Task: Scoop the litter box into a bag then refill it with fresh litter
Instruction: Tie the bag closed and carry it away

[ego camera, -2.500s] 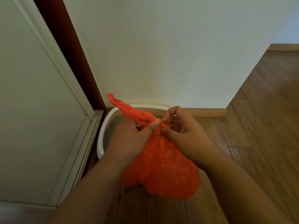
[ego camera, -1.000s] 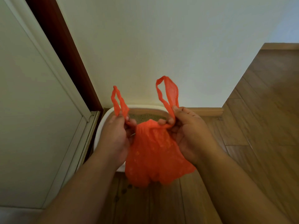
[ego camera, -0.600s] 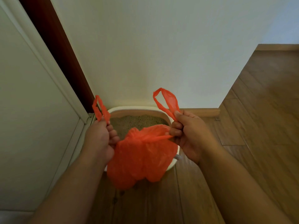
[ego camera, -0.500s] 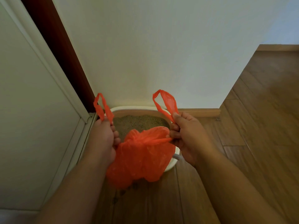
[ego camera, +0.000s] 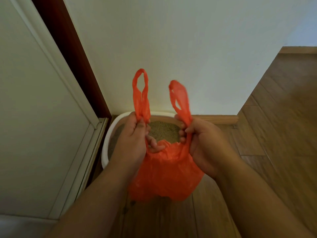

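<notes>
Orange plastic bag (ego camera: 164, 174): held up in front of the person, above the wooden floor (ego camera: 283, 134) and partly over the near end of the litter box (ego camera: 109, 134). Lower body bulges; contents hidden by the plastic. Its two handle loops stand upright, one above each hand.

Left hand (ego camera: 132, 143): fingers curled round the base of the left handle loop (ego camera: 140, 95), thumb pressed against it. Lower fingers tucked behind the bag's gathered mouth, only partly visible.

Right hand (ego camera: 204, 145): fingers clenched round the right handle loop (ego camera: 180, 100); fingertips hidden behind the plastic.

Litter box: white rim, set on the floor against the wall (ego camera: 188, 48), beside a door frame (ego camera: 68, 57). Only the far rim, part of the left rim and a patch of grainy tan litter (ego camera: 163, 131) show; hands and bag cover the near half, so the fill level there cannot be judged.

Baseboard (ego camera: 216, 119) runs along the wall behind the box. White panel door (ego camera: 34, 117) at left, cut off by the frame edge.
</notes>
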